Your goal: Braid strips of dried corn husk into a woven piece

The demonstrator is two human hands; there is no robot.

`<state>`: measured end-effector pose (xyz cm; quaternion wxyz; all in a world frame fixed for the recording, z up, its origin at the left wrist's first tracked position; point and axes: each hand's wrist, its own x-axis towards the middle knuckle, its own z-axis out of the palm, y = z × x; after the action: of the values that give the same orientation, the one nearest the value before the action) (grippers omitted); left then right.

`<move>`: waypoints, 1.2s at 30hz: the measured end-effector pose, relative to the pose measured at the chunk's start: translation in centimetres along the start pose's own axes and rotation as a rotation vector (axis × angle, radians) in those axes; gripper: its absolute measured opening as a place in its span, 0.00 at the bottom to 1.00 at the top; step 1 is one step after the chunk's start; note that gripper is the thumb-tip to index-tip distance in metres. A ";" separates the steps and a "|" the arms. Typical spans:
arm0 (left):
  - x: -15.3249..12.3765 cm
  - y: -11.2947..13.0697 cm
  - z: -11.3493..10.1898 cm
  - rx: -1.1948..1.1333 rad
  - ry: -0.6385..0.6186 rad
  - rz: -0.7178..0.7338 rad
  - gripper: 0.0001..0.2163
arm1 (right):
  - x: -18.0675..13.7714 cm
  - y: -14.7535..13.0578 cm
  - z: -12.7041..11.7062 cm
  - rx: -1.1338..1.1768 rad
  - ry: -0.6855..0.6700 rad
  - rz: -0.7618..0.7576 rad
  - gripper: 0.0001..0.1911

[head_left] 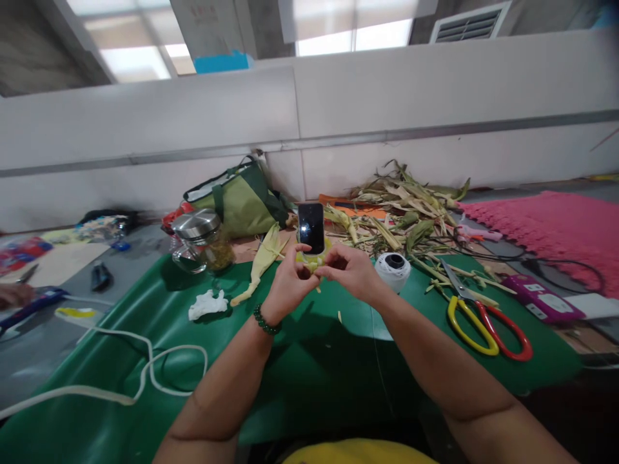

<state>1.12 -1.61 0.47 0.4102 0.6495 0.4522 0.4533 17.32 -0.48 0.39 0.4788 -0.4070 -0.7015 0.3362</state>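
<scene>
My left hand (290, 283) and my right hand (355, 272) meet over the middle of the green mat, fingers pinched on a small pale yellow-green corn husk piece (313, 261). My fingers hide part of it, so its full shape is unclear. Just behind it a dark-screened phone (311, 227) stands upright. To the right of my right hand is a spool of white thread (393, 274). A peeled-back corn husk (261, 261) lies to the left of my left hand, with a crumpled white tissue (208, 305) nearby.
Large scissors (476, 316) with yellow and red handles lie at right, near a purple box (544, 298). Dry husks (411, 200) are heaped behind. A glass jar (203, 241), green bag (244, 200) and white cable (149, 361) are at left. Another person's hand (14, 295) shows far left.
</scene>
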 end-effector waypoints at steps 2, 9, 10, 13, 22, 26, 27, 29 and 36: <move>0.0 0.0 0.1 -0.067 0.000 -0.008 0.27 | 0.2 0.3 0.0 0.104 -0.039 0.054 0.12; -0.2 0.3 0.4 -0.123 -0.059 -0.033 0.28 | 0.4 0.3 0.3 0.286 -0.155 0.155 0.16; -0.2 0.2 0.4 -0.128 -0.077 -0.040 0.29 | 0.4 0.3 0.4 0.293 -0.164 0.162 0.16; -0.2 0.0 0.3 -0.089 -0.097 -0.045 0.31 | 0.3 0.3 0.6 0.254 -0.175 0.166 0.15; -0.4 -0.4 1.0 0.088 0.001 0.022 0.27 | 0.0 0.7 1.1 -0.113 -0.041 -0.087 0.03; 0.1 -0.6 0.7 -0.078 -0.124 -0.031 0.07 | -0.3 0.3 0.7 -0.132 -0.031 -0.116 0.02; 0.2 -0.6 0.8 -0.078 -0.136 -0.033 0.06 | -0.4 0.2 0.6 -0.168 -0.028 -0.118 0.03; 0.1 -0.7 0.9 -0.062 -0.150 -0.036 0.05 | -0.6 0.0 0.5 -0.246 0.009 -0.125 0.03; 0.0 -0.8 1.7 -0.086 -0.349 -0.121 0.09 | 0.1 0.4 0.5 -0.097 0.032 -0.208 0.08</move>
<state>2.57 -1.65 -0.70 0.5362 0.6719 0.3926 0.3271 16.96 -0.29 -0.03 0.5019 -0.3602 -0.7476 0.2437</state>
